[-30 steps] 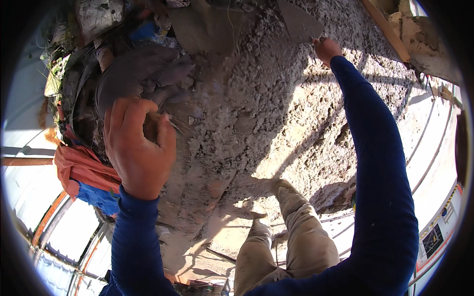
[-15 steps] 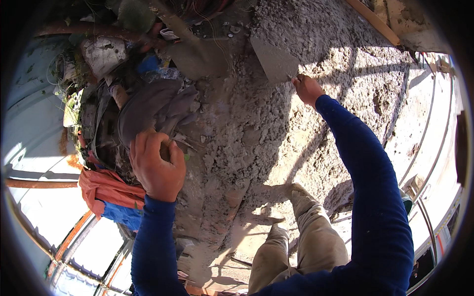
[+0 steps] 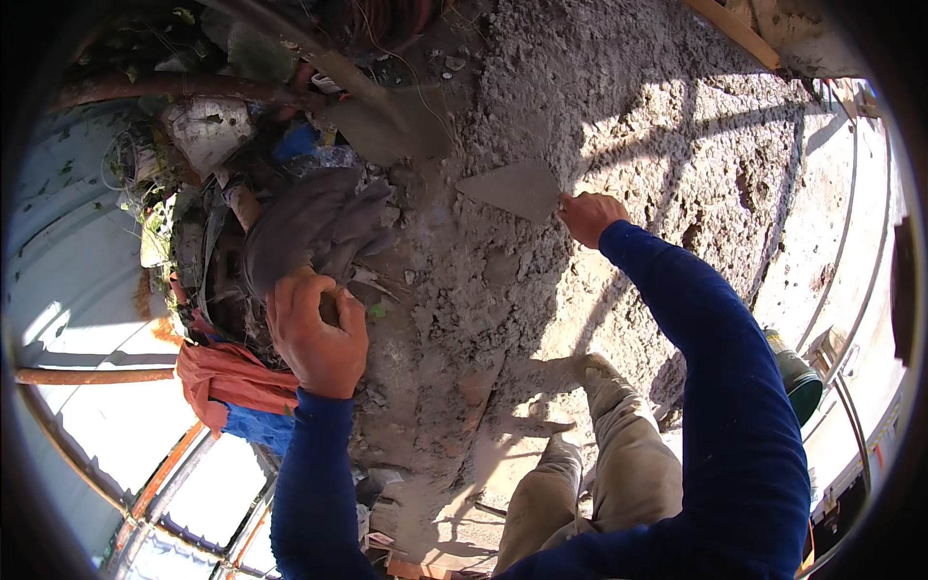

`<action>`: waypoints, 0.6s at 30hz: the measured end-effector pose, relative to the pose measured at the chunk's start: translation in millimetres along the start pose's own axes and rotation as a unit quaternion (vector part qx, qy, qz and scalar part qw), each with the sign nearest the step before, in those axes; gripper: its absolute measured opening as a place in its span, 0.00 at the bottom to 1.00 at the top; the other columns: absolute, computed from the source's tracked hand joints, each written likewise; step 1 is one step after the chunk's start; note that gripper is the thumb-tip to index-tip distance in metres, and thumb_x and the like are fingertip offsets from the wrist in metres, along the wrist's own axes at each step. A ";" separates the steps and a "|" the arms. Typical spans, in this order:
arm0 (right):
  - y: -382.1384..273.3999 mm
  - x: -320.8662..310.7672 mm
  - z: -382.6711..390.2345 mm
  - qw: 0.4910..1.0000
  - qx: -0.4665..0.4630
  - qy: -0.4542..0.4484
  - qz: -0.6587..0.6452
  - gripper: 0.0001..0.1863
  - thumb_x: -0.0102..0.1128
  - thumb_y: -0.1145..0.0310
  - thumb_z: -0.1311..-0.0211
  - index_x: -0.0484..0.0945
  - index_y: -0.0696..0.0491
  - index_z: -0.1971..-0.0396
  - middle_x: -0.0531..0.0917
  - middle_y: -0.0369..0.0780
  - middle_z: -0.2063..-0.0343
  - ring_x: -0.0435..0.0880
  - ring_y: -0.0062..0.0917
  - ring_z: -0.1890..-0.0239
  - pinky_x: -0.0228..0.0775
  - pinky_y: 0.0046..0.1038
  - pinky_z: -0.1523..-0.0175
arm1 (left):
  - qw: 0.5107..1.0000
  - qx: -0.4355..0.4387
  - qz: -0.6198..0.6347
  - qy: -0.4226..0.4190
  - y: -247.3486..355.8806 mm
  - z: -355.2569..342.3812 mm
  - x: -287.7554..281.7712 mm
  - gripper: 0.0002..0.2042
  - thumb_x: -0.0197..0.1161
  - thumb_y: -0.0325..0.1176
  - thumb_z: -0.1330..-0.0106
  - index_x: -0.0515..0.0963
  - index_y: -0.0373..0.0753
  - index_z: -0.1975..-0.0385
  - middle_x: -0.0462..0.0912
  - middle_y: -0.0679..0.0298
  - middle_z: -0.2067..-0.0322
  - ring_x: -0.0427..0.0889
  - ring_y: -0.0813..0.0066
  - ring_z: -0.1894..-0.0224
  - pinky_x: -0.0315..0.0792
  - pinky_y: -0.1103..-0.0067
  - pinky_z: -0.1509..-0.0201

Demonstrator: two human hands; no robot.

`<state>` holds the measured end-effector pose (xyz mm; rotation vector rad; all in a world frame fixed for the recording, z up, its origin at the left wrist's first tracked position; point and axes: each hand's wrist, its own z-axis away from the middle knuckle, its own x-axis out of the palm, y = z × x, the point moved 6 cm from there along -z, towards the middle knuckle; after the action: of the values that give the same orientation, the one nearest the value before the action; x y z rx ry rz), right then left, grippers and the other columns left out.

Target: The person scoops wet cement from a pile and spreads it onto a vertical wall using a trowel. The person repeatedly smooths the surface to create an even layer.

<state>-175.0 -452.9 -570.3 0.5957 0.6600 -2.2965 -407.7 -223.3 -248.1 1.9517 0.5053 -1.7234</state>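
Observation:
My right hand (image 3: 592, 218) is closed around the handle of a pointed masonry trowel (image 3: 517, 190). The handle is mostly hidden inside the fist. Its flat grey blade points left, over or against the rough, wet-looking mortar (image 3: 527, 106); contact is unclear. On the left, my left hand (image 3: 317, 338) is curled, thumb toward fingers, in front of a crumpled grey cloth (image 3: 314, 217). Something brownish shows in the gap of that hand, but I cannot make out whether it is held.
A shovel (image 3: 391, 126) lies beyond the cloth at upper left. Red and blue sheeting (image 3: 237, 382) hangs beside my left forearm. A green bucket (image 3: 795, 377) stands right of my right arm. A wooden board (image 3: 735, 34) crosses the far right. Shadows stripe the lumpy ground.
My right hand has come slightly nearer and left, and the trowel's tip has swung from pointing away to pointing left. My left hand stays curled near the cloth. More of the bucket shows.

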 end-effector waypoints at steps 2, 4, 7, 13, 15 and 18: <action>21.7 -43.2 -21.6 0.999 0.020 0.045 0.019 0.21 0.48 0.51 0.17 0.78 0.47 0.37 0.90 0.46 0.57 0.91 0.43 0.51 0.85 0.47 0.49 | 1.000 0.006 0.005 0.001 -1.6 1.9 2.9 0.09 0.69 0.26 0.45 0.78 0.39 0.66 0.79 0.56 0.62 0.80 0.49 0.57 0.73 0.57 0.46; 47.1 -82.5 -42.7 0.991 0.051 0.122 0.007 0.22 0.47 0.50 0.17 0.78 0.48 0.37 0.90 0.45 0.55 0.91 0.44 0.50 0.85 0.49 0.47 | 1.000 0.000 0.000 -0.003 0.6 0.6 6.0 0.09 0.69 0.25 0.44 0.78 0.39 0.66 0.79 0.56 0.62 0.80 0.49 0.57 0.73 0.57 0.47; 72.7 -105.3 -64.0 0.980 0.098 0.145 -0.099 0.25 0.46 0.50 0.17 0.78 0.51 0.37 0.89 0.49 0.51 0.90 0.46 0.47 0.82 0.48 0.40 | 1.000 -0.001 0.008 0.000 4.5 -2.5 11.4 0.08 0.69 0.25 0.44 0.78 0.39 0.66 0.80 0.56 0.62 0.80 0.49 0.57 0.73 0.57 0.47; 6.5 -16.3 -17.8 0.995 0.049 0.048 -0.070 0.24 0.49 0.50 0.18 0.79 0.49 0.37 0.89 0.51 0.50 0.89 0.48 0.46 0.81 0.50 0.39 | 1.000 -0.003 0.005 0.007 1.8 -2.1 1.3 0.09 0.70 0.26 0.44 0.78 0.39 0.66 0.80 0.56 0.61 0.80 0.49 0.57 0.73 0.58 0.48; -7.3 -13.6 -6.3 1.000 0.018 0.023 -0.012 0.23 0.49 0.49 0.18 0.79 0.47 0.37 0.89 0.50 0.51 0.89 0.47 0.46 0.82 0.50 0.40 | 1.000 -0.008 0.005 0.001 -0.8 1.6 3.1 0.09 0.70 0.26 0.45 0.78 0.39 0.66 0.80 0.56 0.61 0.80 0.49 0.57 0.73 0.58 0.48; -3.6 -45.7 -31.4 0.999 0.014 0.042 0.026 0.22 0.49 0.50 0.18 0.80 0.45 0.38 0.89 0.48 0.52 0.90 0.47 0.47 0.83 0.49 0.42 | 1.000 -0.007 0.005 0.001 -3.2 3.2 3.2 0.10 0.71 0.26 0.45 0.78 0.40 0.66 0.80 0.56 0.61 0.80 0.49 0.57 0.73 0.58 0.48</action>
<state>-139.4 -410.3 -567.3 0.7189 0.6453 -2.2463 -411.7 -222.7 -251.9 1.9433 0.5068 -1.7085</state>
